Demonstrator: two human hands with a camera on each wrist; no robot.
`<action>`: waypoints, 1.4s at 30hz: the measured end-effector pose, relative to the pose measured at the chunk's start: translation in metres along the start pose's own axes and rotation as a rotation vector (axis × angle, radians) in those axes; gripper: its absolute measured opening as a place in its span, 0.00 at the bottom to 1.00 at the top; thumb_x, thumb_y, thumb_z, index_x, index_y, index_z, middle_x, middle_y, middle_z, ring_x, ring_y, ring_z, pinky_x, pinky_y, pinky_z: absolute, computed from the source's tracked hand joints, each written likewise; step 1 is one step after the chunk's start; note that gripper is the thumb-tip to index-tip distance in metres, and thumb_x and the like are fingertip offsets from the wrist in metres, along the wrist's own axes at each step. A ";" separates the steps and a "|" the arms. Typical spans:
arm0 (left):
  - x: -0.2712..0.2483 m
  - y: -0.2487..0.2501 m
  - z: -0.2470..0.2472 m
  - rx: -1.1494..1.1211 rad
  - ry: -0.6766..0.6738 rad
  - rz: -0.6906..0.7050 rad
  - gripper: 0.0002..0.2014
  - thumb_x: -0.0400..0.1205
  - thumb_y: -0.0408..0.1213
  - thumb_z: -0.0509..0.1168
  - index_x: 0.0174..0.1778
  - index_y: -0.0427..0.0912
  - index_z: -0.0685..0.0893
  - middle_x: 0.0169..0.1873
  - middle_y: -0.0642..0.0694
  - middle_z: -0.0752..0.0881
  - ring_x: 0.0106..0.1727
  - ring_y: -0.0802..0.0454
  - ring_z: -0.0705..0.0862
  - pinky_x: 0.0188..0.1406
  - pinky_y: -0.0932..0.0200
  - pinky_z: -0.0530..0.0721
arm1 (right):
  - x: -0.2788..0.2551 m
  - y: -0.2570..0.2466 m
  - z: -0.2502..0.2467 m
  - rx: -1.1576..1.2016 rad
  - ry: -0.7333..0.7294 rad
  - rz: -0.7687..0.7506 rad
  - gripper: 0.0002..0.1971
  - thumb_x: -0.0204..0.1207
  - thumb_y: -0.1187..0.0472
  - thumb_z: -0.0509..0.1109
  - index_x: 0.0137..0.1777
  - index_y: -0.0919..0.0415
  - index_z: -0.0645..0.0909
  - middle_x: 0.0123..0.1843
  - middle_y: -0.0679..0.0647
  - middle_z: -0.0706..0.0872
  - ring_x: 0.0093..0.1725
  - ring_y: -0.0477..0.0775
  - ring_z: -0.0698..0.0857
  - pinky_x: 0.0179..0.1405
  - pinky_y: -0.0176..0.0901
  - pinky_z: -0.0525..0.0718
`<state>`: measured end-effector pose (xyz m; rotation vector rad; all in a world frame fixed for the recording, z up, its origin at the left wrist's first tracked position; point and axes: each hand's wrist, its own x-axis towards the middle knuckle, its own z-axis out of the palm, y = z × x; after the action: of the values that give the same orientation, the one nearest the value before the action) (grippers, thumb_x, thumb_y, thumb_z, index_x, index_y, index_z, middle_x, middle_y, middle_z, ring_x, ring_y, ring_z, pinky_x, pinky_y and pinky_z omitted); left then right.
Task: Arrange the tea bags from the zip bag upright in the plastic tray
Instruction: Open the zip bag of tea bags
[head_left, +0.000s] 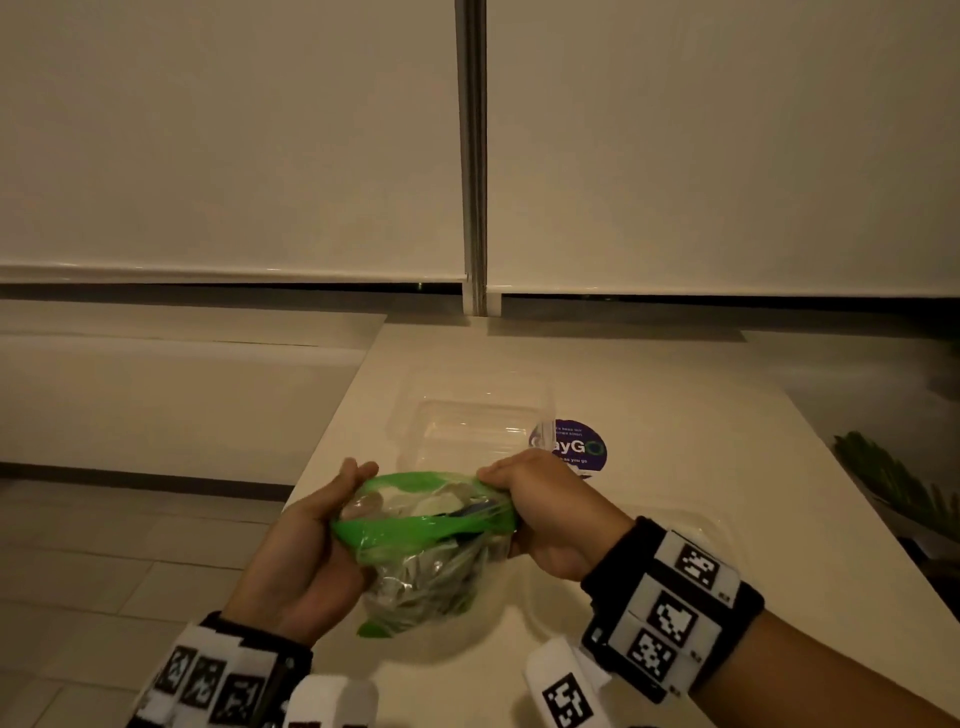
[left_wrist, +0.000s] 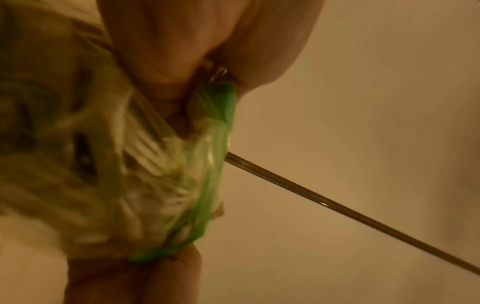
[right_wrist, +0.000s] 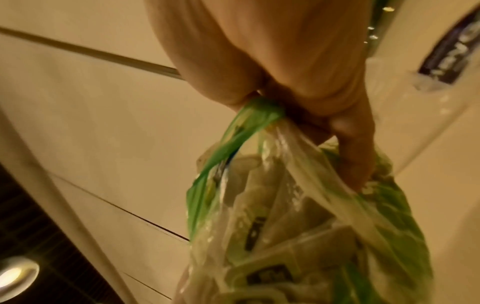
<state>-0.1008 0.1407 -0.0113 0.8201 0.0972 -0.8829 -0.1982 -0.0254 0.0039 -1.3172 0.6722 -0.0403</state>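
Note:
A clear zip bag (head_left: 423, 551) with a green zip strip is held above the near edge of the white table (head_left: 675, 395). Its mouth is pulled open, and several tea bags (head_left: 441, 501) show inside. My left hand (head_left: 317, 525) grips the left end of the green strip (left_wrist: 223, 107). My right hand (head_left: 524, 493) pinches the right end of the strip (right_wrist: 259, 111), with one finger lying down the bag's side. The tea bags (right_wrist: 272, 236) crowd the bag in the right wrist view. A clear plastic tray (head_left: 467, 426) sits on the table just beyond the hands, with nothing in it.
A round purple sticker (head_left: 582, 447) lies on the table right of the tray. Another clear plastic piece (head_left: 691, 525) rests under my right wrist. Roller blinds (head_left: 234, 135) hang behind the table, and green leaves (head_left: 893, 483) stand at the right edge.

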 end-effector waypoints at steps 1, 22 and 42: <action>-0.001 0.000 0.001 0.100 0.007 0.056 0.25 0.60 0.40 0.81 0.52 0.38 0.86 0.39 0.42 0.86 0.40 0.48 0.87 0.42 0.52 0.89 | 0.000 0.001 0.001 0.012 0.014 -0.002 0.12 0.85 0.66 0.60 0.40 0.62 0.79 0.31 0.57 0.81 0.26 0.53 0.81 0.31 0.46 0.83; 0.002 0.008 0.008 0.288 0.045 0.022 0.14 0.81 0.25 0.51 0.52 0.28 0.83 0.22 0.46 0.73 0.22 0.54 0.73 0.25 0.61 0.78 | -0.003 0.002 -0.004 -0.910 0.100 -0.477 0.19 0.80 0.65 0.64 0.70 0.53 0.80 0.64 0.49 0.83 0.62 0.48 0.83 0.59 0.35 0.80; 0.002 0.002 -0.018 0.586 0.091 0.023 0.21 0.86 0.35 0.57 0.25 0.37 0.78 0.21 0.41 0.76 0.23 0.49 0.76 0.37 0.52 0.72 | -0.001 0.017 0.013 -0.518 0.007 -0.219 0.19 0.86 0.61 0.60 0.41 0.76 0.82 0.29 0.58 0.86 0.21 0.45 0.83 0.28 0.49 0.86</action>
<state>-0.0936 0.1522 -0.0233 1.4048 -0.0978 -0.8620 -0.1982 -0.0085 -0.0098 -1.8873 0.5598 -0.0499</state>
